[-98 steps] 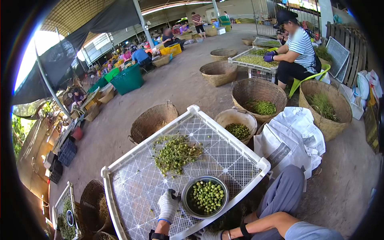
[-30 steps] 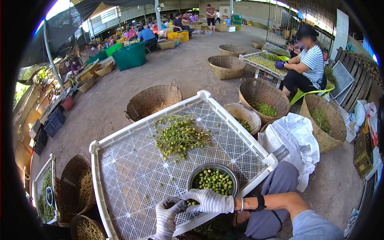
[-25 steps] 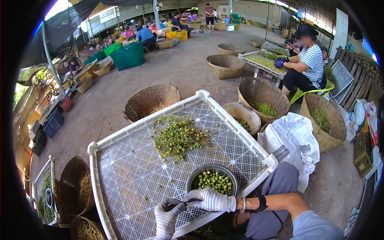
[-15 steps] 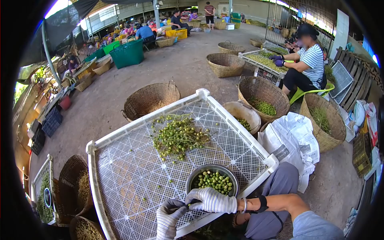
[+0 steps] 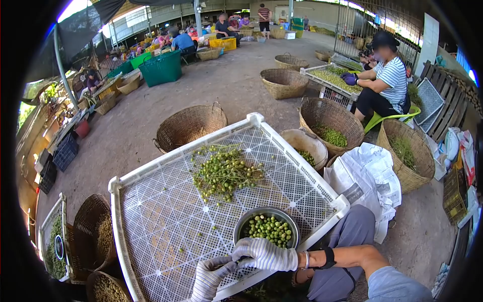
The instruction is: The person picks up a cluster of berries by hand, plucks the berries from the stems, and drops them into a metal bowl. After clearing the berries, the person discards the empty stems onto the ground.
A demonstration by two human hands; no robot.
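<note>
My left hand [image 5: 212,277], in a striped knit glove, is closed in a pinch at the tray's near edge. My right hand [image 5: 265,253], gloved alike, meets it there with fingers pressed together. Whatever lies between the fingertips is small, dark and mostly hidden. Just beyond my right hand, a metal bowl [image 5: 238,226] of round green fruits [image 5: 270,229] rests on the white mesh tray [image 5: 166,221]. Farther back on the tray lies a heap of green fruits on thin stems [image 5: 226,171]. A few loose fruits are scattered between heap and bowl.
Wicker baskets [image 5: 193,123] stand beyond the tray, with more at right and lower left. Crumpled white sacking [image 5: 365,181] lies beside my knee. A seated person [image 5: 390,75] works at another tray at upper right. Green tubs [image 5: 162,68] and other people are farther back.
My left hand has shifted slightly down and left, its fingertips still against my right hand's. A small green fruit seen at the fingertips earlier is out of sight. The seated person's hands have drawn together.
</note>
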